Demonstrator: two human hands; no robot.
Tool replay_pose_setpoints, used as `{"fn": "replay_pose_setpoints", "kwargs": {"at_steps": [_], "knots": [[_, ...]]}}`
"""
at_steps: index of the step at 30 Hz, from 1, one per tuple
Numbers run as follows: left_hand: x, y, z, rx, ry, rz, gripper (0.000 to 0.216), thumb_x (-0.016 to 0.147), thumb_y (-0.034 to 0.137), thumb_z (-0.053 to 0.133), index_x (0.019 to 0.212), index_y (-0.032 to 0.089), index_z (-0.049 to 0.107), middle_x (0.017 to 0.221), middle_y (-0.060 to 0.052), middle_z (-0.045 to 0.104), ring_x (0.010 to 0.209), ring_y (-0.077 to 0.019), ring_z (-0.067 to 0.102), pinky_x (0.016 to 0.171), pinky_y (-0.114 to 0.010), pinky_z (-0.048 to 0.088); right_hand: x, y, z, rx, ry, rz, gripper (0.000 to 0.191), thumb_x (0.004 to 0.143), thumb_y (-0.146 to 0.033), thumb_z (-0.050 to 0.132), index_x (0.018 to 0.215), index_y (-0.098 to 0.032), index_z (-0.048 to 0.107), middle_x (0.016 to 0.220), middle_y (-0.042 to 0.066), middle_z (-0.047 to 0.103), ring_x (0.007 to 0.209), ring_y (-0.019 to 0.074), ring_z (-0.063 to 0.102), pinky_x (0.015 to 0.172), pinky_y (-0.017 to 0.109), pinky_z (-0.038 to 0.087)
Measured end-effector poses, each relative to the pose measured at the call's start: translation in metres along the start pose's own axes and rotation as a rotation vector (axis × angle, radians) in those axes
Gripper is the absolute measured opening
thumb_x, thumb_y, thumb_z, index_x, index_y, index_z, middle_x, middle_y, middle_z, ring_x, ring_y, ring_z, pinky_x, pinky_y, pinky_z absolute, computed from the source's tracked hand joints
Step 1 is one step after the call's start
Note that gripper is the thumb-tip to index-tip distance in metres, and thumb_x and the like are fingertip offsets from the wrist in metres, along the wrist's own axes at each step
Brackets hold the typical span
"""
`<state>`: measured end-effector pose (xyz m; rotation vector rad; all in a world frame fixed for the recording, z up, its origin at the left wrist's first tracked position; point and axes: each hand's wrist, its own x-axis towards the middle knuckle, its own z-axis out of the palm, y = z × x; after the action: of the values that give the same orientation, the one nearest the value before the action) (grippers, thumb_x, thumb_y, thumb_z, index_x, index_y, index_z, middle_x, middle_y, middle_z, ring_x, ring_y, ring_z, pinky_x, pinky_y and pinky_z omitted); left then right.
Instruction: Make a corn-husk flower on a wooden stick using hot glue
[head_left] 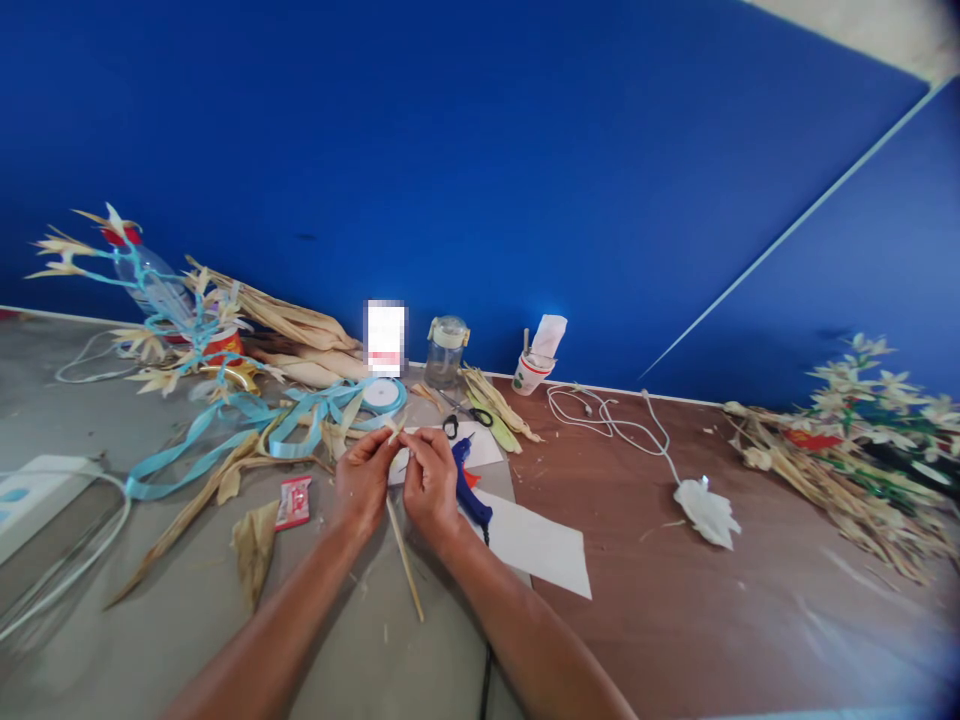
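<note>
Above the table's grey part, my left hand [364,474] and my right hand [430,476] are close together, fingertips almost meeting. Both are closed in a pinch on a small pale strip [395,434], seemingly dried corn husk; the fingers hide most of it. A thin stick [406,560] stretches below my hands toward me; whether it is held or lies on the table I cannot tell. Beside my right hand is a blue glue gun [471,488] on white paper [544,545]. Scissors [466,412] with black handles lie just beyond.
Light blue ribbon [172,480], a ribbon spool [383,396] and husk bundles [300,330] spread left. A red wrapper [293,502] lies by my left forearm. Behind stand a jar [447,352] and a paper cup [532,373]. White cable [622,425] and husk flowers [862,400] are right.
</note>
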<state>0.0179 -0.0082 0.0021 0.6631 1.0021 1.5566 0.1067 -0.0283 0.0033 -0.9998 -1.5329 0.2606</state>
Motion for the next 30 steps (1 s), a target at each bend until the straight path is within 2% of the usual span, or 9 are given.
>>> {"fn": "replay_pose_setpoints", "kwargs": {"at_steps": [5, 11, 21, 30], "knots": [[0.0018, -0.0006, -0.0044, 0.110, -0.050, 0.074, 0.027, 0.056, 0.033, 0.079, 0.076, 0.016, 0.070, 0.072, 0.000, 0.068, 0.067, -0.0129, 0.058, 0.067, -0.025, 0.045, 0.0029, -0.0024, -0.0025, 0.117, 0.009, 0.084, 0.033, 0.082, -0.009, 0.042, 0.095, -0.020, 0.070, 0.090, 0.008, 0.060, 0.088, 0.0181, 0.058, 0.080, 0.033, 0.049], [0.0016, -0.0018, -0.0038, 0.060, -0.060, 0.055, 0.028, 0.058, 0.036, 0.078, 0.075, 0.015, 0.069, 0.068, -0.002, 0.067, 0.066, -0.0148, 0.060, 0.066, -0.027, 0.046, 0.0061, -0.0029, -0.0028, 0.253, 0.081, 0.206, 0.032, 0.080, -0.008, 0.041, 0.083, -0.020, 0.071, 0.081, 0.005, 0.062, 0.081, 0.0168, 0.059, 0.076, 0.032, 0.048], [-0.0023, 0.0023, 0.0000, -0.048, -0.085, 0.000, 0.021, 0.060, 0.029, 0.076, 0.073, 0.016, 0.066, 0.066, 0.001, 0.064, 0.066, -0.0114, 0.059, 0.067, -0.024, 0.046, 0.0065, -0.0035, -0.0010, 0.235, 0.109, 0.191, 0.028, 0.079, -0.006, 0.041, 0.077, -0.018, 0.067, 0.079, 0.004, 0.061, 0.082, 0.0165, 0.059, 0.078, 0.032, 0.046], [-0.0028, 0.0071, 0.0033, -0.099, -0.072, -0.019, 0.023, 0.055, 0.027, 0.079, 0.069, 0.016, 0.064, 0.064, 0.003, 0.063, 0.063, -0.0101, 0.059, 0.068, -0.023, 0.047, 0.0055, -0.0037, -0.0005, 0.229, 0.097, 0.215, 0.027, 0.080, -0.009, 0.042, 0.079, -0.019, 0.067, 0.081, 0.005, 0.061, 0.083, 0.0169, 0.059, 0.078, 0.032, 0.047]]}}
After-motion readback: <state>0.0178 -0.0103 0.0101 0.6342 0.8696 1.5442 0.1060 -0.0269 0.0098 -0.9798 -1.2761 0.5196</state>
